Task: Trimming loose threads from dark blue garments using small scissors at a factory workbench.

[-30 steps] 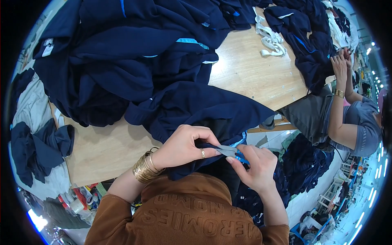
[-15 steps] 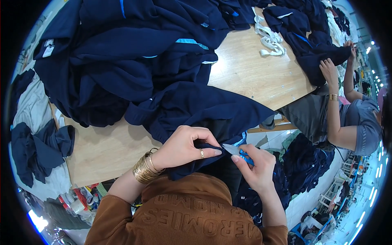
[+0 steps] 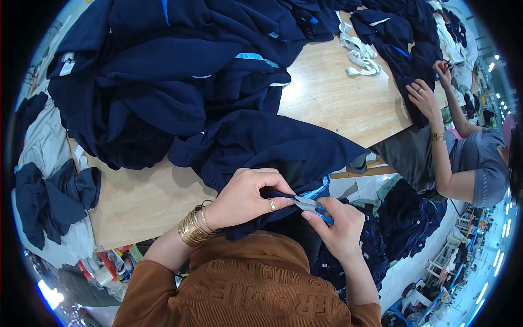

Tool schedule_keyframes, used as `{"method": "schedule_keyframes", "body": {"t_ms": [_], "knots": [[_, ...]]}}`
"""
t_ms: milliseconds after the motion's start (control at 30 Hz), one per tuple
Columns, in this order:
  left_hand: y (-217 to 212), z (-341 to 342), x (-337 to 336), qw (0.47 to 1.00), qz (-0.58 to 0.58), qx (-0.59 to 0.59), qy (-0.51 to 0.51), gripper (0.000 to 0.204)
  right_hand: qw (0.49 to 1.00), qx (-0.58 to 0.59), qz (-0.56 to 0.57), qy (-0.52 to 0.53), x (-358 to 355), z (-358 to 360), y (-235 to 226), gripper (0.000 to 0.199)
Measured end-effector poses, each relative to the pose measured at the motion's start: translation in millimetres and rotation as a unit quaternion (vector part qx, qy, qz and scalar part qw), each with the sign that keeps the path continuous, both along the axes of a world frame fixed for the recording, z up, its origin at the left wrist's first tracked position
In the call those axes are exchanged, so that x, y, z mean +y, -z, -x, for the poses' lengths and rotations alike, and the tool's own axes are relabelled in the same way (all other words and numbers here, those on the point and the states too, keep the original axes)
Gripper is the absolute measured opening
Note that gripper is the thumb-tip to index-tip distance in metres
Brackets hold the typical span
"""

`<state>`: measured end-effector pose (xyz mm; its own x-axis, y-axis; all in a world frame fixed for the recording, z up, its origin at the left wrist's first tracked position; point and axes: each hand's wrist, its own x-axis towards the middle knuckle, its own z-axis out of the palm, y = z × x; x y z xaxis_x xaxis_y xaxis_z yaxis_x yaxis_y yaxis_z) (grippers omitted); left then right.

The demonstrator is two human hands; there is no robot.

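A navy garment point(image 3: 278, 137) with a light-blue strip lies over the table's near edge and hangs towards my lap. Thumb and forefinger of my left hand point(image 3: 245, 197) pinch its folded edge. My right hand point(image 3: 344, 224) is closed on small thread snips point(image 3: 306, 204) with blue handles. The metal blades point left, their tips at my left fingertips beside the pinched cloth. Whether a thread lies between the blades is too small to tell.
A large heap of navy garments point(image 3: 147, 82) covers the far left of the wooden table point(image 3: 338, 98). White tape point(image 3: 362, 57) lies at the back. To the right, a co-worker point(image 3: 457, 158) handles navy cloth. More navy clothes point(image 3: 411, 218) are piled on the floor.
My right hand has shifted slightly left, bringing the snips' tips closer to my left fingertips. My left hand keeps its pinch. The co-worker's hands have moved left.
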<state>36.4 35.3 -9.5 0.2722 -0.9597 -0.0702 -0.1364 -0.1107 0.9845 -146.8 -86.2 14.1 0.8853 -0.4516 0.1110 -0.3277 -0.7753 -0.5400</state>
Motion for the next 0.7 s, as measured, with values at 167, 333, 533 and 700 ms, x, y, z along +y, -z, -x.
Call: {"method": "schedule_keyframes", "body": {"t_ms": [167, 333, 533, 700], "knots": [[-1, 1, 1, 1.000, 0.011, -0.020, 0.004, 0.014, 0.999, -0.009, 0.048, -0.011, 2, -2, 2, 0.029], [-4, 1, 1, 0.999, 0.002, -0.028, 0.015, 0.015, 0.998, -0.003, 0.064, -0.019, 2, -4, 1, 0.029], [-2, 1, 3, 1.000, 0.006, -0.030, 0.009, 0.012, 0.999, -0.018, 0.034, -0.001, -4, -4, 5, 0.027], [2, -4, 23, 0.989, -0.007, -0.065, 0.136, 0.014, 0.931, -0.138, -0.223, 0.254, -39, 10, 26, 0.024]]}}
